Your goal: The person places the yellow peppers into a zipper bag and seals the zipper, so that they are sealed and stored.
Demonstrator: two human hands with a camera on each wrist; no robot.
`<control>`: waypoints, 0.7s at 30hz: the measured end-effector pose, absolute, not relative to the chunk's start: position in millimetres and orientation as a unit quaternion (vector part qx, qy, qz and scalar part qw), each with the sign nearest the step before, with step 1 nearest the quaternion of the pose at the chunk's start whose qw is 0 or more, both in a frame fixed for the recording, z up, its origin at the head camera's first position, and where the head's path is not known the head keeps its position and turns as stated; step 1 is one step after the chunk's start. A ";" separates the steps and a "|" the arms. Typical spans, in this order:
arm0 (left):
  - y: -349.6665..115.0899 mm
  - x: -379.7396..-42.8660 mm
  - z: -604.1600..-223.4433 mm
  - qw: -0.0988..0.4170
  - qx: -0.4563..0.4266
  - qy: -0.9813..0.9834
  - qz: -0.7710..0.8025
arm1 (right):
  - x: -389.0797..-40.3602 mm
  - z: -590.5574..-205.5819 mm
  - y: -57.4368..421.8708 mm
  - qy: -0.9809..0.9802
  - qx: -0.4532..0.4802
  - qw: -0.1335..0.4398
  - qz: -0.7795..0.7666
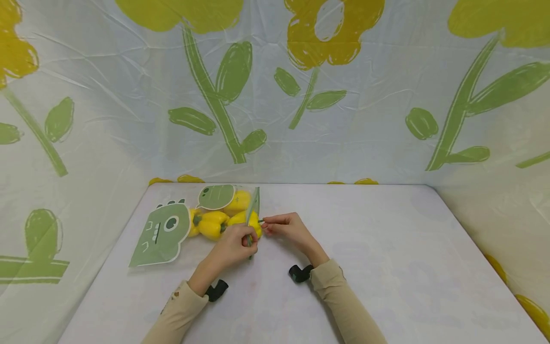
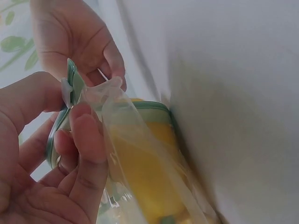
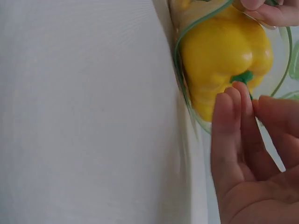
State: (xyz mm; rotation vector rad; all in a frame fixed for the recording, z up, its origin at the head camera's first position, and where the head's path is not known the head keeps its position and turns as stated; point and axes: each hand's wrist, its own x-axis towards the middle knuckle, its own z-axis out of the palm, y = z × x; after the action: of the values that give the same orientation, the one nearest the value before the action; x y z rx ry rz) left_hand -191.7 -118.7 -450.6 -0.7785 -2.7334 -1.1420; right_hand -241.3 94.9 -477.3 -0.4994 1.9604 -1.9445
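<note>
A clear zip bag [image 1: 165,234] with a green dinosaur print lies on the left of the table, its mouth facing right. Several yellow bell peppers [image 1: 210,225] are inside it. My left hand [image 1: 234,244] pinches the green-edged rim [image 2: 72,86] of the bag, holding the mouth apart. At the opening sits one yellow bell pepper [image 3: 219,51], its stem end facing outward. Between thumb and fingertips, my right hand [image 1: 293,233] pinches that pepper's green stem [image 3: 243,77]. Part of the bag is hidden behind the left hand.
The white-covered table [image 1: 386,258] stretches to the right of the bag. A flower-printed curtain [image 1: 343,119] hangs behind the table and along both sides. Black wrist devices [image 1: 299,273] stick out by both cuffs.
</note>
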 end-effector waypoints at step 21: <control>-115.6 -191.9 -455.8 0.058 -0.269 -0.886 -0.374 | -241.0 -481.3 90.9 0.716 -0.290 0.256 -0.582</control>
State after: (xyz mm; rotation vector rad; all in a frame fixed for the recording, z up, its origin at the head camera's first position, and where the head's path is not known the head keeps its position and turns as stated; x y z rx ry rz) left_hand -191.9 -115.6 -455.8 -0.8140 -2.6839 -1.1337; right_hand -241.0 90.9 -481.3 -0.7866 1.9424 -1.5784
